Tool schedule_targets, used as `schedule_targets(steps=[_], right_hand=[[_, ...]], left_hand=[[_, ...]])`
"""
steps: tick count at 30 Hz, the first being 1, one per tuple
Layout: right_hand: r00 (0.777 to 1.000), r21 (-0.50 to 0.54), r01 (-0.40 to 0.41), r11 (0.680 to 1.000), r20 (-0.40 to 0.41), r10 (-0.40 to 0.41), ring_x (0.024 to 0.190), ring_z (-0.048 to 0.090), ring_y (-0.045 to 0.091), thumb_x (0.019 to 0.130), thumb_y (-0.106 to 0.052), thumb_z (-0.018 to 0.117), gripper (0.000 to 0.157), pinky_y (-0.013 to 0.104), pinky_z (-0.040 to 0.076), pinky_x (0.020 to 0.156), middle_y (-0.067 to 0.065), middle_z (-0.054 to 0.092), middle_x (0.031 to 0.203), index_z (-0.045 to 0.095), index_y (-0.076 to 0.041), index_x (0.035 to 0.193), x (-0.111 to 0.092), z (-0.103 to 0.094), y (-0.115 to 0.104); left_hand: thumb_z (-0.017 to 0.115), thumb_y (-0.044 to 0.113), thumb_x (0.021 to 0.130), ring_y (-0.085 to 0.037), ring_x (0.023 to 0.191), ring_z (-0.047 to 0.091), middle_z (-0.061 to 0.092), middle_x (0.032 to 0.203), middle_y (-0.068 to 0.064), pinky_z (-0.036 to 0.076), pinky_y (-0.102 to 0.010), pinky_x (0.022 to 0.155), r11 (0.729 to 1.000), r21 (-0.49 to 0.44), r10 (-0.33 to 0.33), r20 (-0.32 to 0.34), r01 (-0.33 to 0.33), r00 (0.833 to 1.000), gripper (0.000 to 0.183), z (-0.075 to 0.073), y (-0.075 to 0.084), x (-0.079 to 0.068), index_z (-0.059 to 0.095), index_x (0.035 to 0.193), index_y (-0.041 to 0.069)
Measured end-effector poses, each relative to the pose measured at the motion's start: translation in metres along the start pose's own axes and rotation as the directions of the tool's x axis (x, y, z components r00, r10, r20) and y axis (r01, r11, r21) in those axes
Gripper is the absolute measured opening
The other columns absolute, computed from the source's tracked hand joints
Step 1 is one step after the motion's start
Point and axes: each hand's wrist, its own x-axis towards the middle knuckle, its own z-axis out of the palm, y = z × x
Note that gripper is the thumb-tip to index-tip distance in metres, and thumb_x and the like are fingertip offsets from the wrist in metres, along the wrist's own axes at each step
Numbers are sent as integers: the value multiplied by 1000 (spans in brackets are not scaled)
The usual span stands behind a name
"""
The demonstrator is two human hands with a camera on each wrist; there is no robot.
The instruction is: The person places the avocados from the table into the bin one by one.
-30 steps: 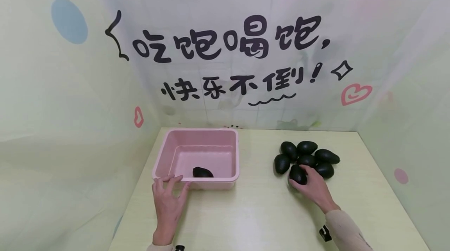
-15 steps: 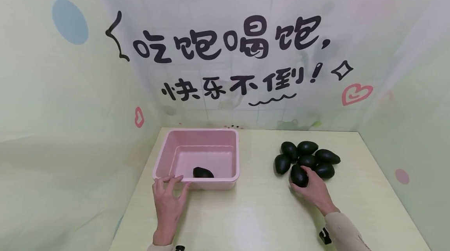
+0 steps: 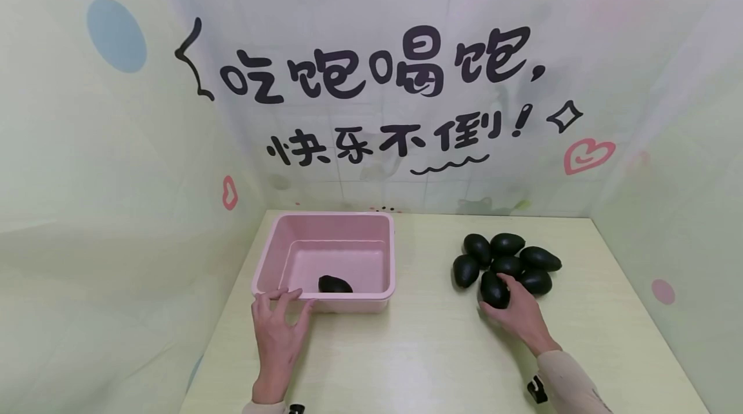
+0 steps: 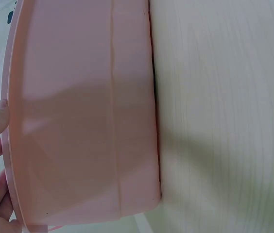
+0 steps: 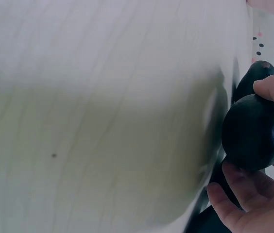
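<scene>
A pink plastic basin (image 3: 342,227) stands at the left of the table, with one dark avocado (image 3: 335,284) lying inside near its front wall. My left hand (image 3: 277,336) holds the basin's front rim near the left corner, fingers over the edge and thumb toward the front. My right hand (image 3: 522,314) grips a blackish avocado (image 3: 495,290) at the front of a cluster. In the right wrist view the thumb lies on one side of this avocado (image 5: 253,133) and fingers on the other. Part of it is hidden by the hand.
Several more dark avocados (image 3: 507,244) lie close together behind and beside the right hand on the pale wooden table (image 3: 406,349). A printed cloth backdrop (image 3: 406,195) rises at the table's back edge and along both sides.
The right hand and the avocado in it have shifted very slightly toward the front right, a little apart from the cluster. The left hand and basin have stayed put.
</scene>
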Motion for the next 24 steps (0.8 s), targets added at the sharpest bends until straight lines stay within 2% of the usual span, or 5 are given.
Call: schedule_targets(steps=[10,24], right_hand=[[1000,0,18,1000,4,-18,135,57,51,87,-36,87,82,64,47,110,31,58,148,51,5,148,2,-6,-4],[999,-20,45,999,27,-45,136,56,51,88,-33,86,81,66,47,110,30,57,150,50,4,150,5,-13,-10]], left_hand=[[95,9,70,-46,99,52,63,108,-29,37,-48,89,1000,-2,22,-16,-22,1000,34,-1,1,1,76,98,2],[94,11,72,-45,99,52,63,108,-27,37,-47,88,1000,2,31,-21,-31,999,32,0,1,1,77,98,2]])
